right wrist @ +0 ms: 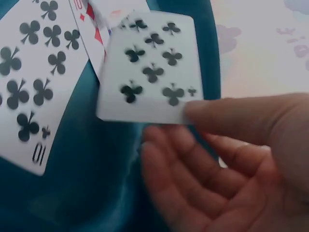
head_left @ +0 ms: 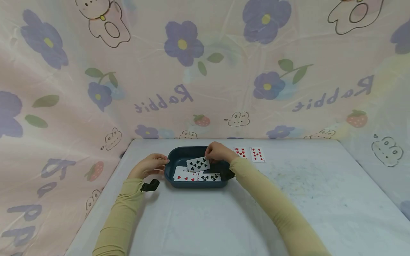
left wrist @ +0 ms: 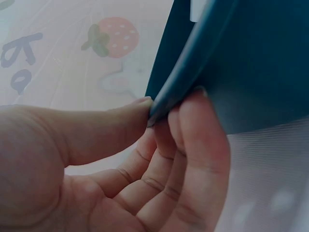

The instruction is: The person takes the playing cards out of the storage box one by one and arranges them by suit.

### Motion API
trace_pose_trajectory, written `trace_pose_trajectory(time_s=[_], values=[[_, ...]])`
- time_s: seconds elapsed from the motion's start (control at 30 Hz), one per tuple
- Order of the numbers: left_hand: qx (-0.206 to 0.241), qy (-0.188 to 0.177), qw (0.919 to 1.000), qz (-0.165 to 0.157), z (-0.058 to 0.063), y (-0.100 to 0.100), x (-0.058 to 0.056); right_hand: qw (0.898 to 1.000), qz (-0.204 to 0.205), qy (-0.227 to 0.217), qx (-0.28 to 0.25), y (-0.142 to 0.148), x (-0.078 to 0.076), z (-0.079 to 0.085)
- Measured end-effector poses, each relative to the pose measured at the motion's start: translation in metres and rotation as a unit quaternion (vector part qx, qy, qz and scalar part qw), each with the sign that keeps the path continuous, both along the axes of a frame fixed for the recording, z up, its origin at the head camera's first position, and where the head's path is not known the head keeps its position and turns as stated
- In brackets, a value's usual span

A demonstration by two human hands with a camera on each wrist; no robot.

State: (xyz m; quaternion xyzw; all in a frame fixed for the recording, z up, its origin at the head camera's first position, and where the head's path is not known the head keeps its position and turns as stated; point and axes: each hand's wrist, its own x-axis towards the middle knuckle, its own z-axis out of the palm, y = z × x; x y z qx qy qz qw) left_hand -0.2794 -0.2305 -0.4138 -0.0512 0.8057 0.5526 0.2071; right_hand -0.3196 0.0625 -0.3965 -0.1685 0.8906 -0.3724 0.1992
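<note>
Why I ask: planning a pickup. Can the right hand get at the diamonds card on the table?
Probably yes, once free: the right hand pinches the eight of clubs, but nothing visible covers the diamonds card.

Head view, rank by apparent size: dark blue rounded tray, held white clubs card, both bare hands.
1. Dark blue rounded tray
2. Left hand, right hand: look alike
3. Held white clubs card

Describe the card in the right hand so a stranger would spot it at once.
On the white table sits a dark blue tray. Over it, the right hand pinches a white card with black clubs by one corner. It alone is held; the nearby 10 of clubs lies in the tray.
</note>
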Motion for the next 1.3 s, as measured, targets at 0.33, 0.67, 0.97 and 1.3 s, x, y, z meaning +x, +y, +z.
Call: trace_pose_trajectory(time_s=[0.33,0.67,0.97,1.3], values=[[0.006,0.001,1.0,-0.004,0.0,-0.001,0.001,0.991,0.02,0.021,-0.127,0.035,0.001,0.008],[0.015,0.0,0.9999,-0.005,0.001,-0.009,0.001,0.972,-0.05,-0.012,-0.227,0.075,0.005,-0.002],[0.017,0.002,0.9998,-0.002,0.003,-0.004,0.002,0.957,-0.09,-0.038,-0.275,0.114,0.012,-0.008],[0.002,-0.004,1.0,0.007,-0.001,0.0,0.001,0.938,-0.136,-0.049,-0.315,0.164,0.028,-0.023]])
